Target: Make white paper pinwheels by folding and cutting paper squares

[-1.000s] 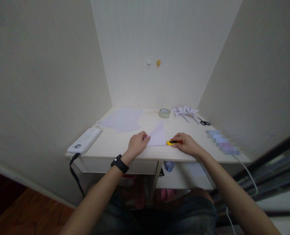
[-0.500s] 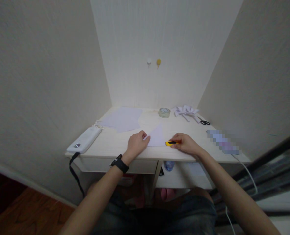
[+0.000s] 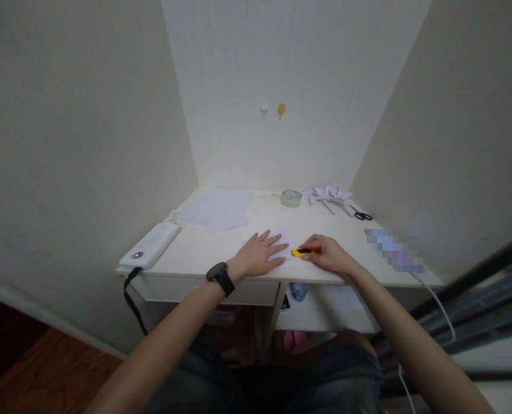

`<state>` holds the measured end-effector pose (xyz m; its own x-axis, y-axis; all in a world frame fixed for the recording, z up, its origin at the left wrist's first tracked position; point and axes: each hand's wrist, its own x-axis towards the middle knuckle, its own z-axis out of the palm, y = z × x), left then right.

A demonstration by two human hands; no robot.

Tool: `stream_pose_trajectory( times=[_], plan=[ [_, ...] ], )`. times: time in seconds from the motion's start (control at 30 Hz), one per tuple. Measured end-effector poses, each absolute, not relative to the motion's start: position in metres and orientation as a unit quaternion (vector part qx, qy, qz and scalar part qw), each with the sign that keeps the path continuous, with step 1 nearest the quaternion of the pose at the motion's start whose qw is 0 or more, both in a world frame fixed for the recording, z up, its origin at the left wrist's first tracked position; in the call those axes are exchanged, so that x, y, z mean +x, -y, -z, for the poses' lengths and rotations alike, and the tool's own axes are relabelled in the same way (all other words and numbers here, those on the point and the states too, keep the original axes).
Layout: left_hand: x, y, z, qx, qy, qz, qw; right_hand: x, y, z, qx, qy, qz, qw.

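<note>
My left hand (image 3: 262, 254) lies flat with its fingers spread on a small piece of white paper (image 3: 286, 236), covering most of it. To the right, my right hand (image 3: 327, 253) grips a yellow and black utility knife (image 3: 301, 252), its front end pointing left at the paper's right edge. Whether a blade is out is too small to tell. Both hands rest low over the front part of the white desk (image 3: 187, 253).
Larger white sheets (image 3: 221, 208) lie at the back left. Behind the hands are a tape roll (image 3: 291, 198), a folded paper piece (image 3: 329, 194) and black scissors (image 3: 363, 216). A white device (image 3: 150, 246) with a black strap sits left; a blurred-out phone-like object (image 3: 394, 250) lies right.
My left hand has let go of the paper's left edge, opened out and moved right to lie flat over it. My right hand and the knife have stayed in place.
</note>
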<state>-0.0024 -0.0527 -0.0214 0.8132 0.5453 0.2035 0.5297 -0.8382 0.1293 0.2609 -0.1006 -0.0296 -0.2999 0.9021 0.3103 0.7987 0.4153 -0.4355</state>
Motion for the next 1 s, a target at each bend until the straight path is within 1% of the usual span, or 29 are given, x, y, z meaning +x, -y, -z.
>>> stream_pose_trajectory(
  times=[0.13,0.33,0.6,0.73,1.0],
  plan=[
    [0.002,0.051,0.028,0.941,-0.316,-0.115,0.025,0.257,0.105,0.026,-0.535,0.801,-0.090,0.251],
    [0.006,0.054,0.027,0.937,-0.331,-0.108,0.017,0.252,0.110,0.022,-0.547,0.798,-0.087,0.237],
    [0.005,0.055,0.027,0.943,-0.319,-0.093,0.011,0.237,0.114,0.033,-0.551,0.789,-0.018,0.270],
    [0.005,0.055,0.027,0.943,-0.320,-0.088,0.013,0.235,0.114,0.037,-0.537,0.794,-0.010,0.285],
    [0.005,0.054,0.029,0.944,-0.318,-0.084,0.009,0.239,0.111,0.040,-0.536,0.798,-0.006,0.276]
  ],
)
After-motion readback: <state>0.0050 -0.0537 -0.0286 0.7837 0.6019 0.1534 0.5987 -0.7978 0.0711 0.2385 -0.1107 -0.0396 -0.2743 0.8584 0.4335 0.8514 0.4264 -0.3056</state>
